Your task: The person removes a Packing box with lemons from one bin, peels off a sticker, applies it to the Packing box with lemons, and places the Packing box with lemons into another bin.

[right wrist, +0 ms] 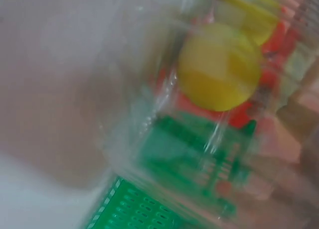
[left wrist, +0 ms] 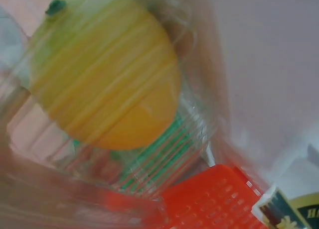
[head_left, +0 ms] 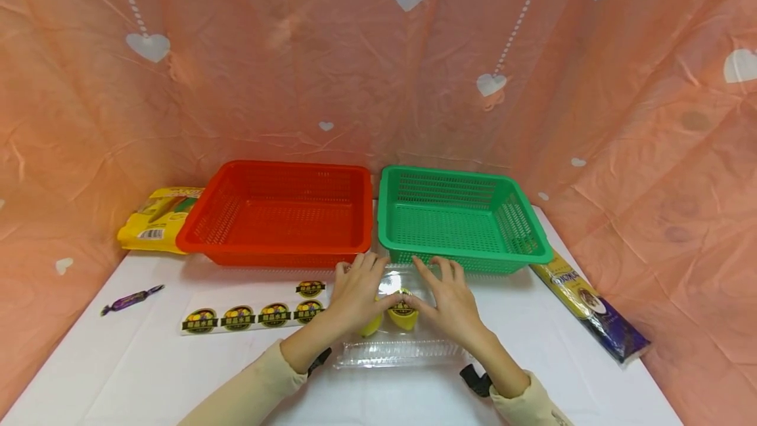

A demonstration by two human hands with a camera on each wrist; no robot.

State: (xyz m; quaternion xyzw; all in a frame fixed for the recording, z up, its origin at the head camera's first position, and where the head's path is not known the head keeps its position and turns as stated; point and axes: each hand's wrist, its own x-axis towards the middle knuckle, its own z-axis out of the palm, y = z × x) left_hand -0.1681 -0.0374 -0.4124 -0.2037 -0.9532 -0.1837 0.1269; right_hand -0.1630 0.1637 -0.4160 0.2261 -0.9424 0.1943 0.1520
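A clear plastic box (head_left: 408,352) lies in front of the baskets, round yellow fruits (head_left: 371,327) inside it. A round dark label (head_left: 403,308) sits on its lid, above one of the fruits. My left hand (head_left: 359,291) rests on the lid's left part, and my right hand (head_left: 452,301) lies over its right part. Both sets of fingers spread toward the far edge, while the thumbs come together at the label. Through the box's ribbed wall, the left wrist view shows a fruit (left wrist: 107,72) with a green stem end. A blurred fruit (right wrist: 219,67) shows in the right wrist view.
Behind the box stand a red basket (head_left: 278,256) and a green basket (head_left: 467,258). To the left lie a label sheet (head_left: 254,317), a purple wrapped candy (head_left: 131,300) and a yellow bag (head_left: 156,222). A gold and purple packet (head_left: 591,307) lies at the right edge.
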